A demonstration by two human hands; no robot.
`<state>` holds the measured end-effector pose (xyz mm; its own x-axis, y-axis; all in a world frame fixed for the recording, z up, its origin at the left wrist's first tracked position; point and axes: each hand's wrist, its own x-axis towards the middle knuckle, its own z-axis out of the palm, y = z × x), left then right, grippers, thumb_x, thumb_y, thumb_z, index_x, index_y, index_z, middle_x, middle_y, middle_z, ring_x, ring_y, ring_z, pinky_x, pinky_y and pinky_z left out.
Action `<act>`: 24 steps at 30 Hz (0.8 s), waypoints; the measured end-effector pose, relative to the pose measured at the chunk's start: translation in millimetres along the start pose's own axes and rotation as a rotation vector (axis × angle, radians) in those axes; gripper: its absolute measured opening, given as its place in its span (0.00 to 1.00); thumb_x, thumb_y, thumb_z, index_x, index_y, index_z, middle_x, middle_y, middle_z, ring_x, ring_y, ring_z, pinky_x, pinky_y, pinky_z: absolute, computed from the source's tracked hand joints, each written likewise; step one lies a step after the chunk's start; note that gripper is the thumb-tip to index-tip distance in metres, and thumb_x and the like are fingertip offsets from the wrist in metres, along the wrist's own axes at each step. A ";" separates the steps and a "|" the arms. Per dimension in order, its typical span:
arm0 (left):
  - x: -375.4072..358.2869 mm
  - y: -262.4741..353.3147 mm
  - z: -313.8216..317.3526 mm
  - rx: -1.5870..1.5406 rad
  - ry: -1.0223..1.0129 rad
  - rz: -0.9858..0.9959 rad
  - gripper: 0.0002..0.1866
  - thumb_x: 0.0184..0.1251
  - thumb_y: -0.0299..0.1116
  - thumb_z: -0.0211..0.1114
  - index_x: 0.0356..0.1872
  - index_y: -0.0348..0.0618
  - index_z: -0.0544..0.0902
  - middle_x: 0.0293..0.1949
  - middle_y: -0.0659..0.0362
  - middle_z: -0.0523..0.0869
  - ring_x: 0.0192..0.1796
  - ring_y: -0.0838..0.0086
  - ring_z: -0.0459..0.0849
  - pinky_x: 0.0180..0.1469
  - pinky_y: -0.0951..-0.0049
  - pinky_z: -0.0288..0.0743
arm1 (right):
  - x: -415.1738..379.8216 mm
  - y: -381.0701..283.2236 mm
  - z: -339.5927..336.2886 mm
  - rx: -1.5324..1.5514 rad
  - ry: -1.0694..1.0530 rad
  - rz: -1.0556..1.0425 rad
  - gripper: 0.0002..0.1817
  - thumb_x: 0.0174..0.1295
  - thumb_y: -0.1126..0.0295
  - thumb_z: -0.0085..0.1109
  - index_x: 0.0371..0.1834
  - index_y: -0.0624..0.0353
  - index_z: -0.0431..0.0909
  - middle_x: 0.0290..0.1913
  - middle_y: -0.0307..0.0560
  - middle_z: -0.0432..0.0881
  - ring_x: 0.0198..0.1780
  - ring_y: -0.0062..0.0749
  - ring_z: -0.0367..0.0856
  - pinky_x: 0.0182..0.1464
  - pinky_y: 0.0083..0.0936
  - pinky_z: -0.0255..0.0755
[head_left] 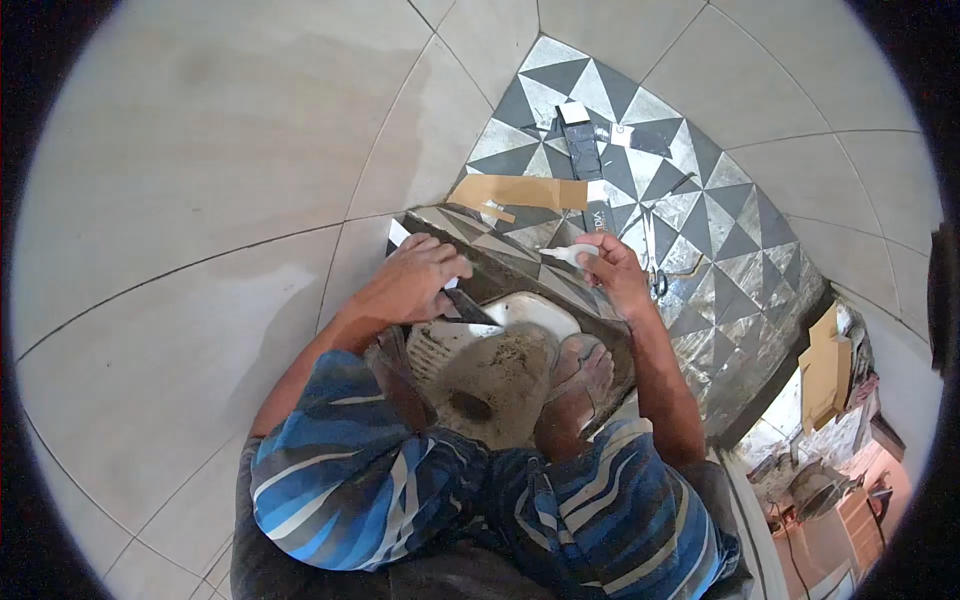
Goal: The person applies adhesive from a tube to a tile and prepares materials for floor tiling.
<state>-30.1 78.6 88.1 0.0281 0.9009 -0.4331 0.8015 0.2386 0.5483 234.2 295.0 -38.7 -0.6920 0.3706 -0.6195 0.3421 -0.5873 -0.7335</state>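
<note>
My left hand (425,268) is closed on a flat black-and-white piece (470,308), pressed near the wall beside the raised tiled ledge (540,262). A dark pointed end of the piece sticks out below my fingers. My right hand (615,268) grips a small white squeeze bottle (568,252) between thumb and fingers. Its thin nozzle points left, over the ledge toward my left hand. Beneath both hands lies a dirty squat toilet pan (430,350), with one sandalled foot (578,372) at its right side.
Cut brown cardboard (520,190) lies across the far end of the ledge. Beyond it, black box pieces (582,150) and scissors (657,280) rest on the patterned floor (710,240). Tiled walls (220,130) close in on the left. Clutter with a metal pot (820,488) sits at lower right.
</note>
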 end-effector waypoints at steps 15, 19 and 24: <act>-38.6 13.6 -23.6 0.175 0.004 0.004 0.17 0.48 0.21 0.72 0.40 0.45 0.80 0.54 0.56 0.85 0.65 0.55 0.79 0.68 0.52 0.72 | -69.5 31.5 102.6 -0.036 -0.388 0.026 0.21 0.68 0.73 0.69 0.62 0.63 0.76 0.56 0.50 0.86 0.57 0.28 0.84 0.59 0.26 0.78; -38.6 17.5 -31.1 0.224 -0.036 0.018 0.13 0.51 0.22 0.69 0.40 0.44 0.82 0.51 0.56 0.86 0.63 0.56 0.80 0.69 0.54 0.72 | -72.5 53.4 115.8 0.012 -0.425 0.042 0.21 0.68 0.73 0.69 0.62 0.65 0.79 0.53 0.49 0.87 0.55 0.28 0.85 0.58 0.26 0.78; -34.3 31.1 -35.0 0.325 -0.066 0.066 0.11 0.55 0.26 0.67 0.41 0.45 0.86 0.48 0.58 0.85 0.62 0.59 0.80 0.68 0.56 0.72 | -70.3 63.6 142.5 0.061 -0.403 0.170 0.19 0.71 0.66 0.69 0.58 0.66 0.80 0.48 0.47 0.88 0.43 0.24 0.88 0.45 0.25 0.82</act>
<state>-27.0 67.8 145.0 0.1164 0.8827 -0.4552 0.9448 0.0429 0.3247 214.0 129.0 -1.9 -0.8260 -0.0380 -0.5624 0.4426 -0.6615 -0.6054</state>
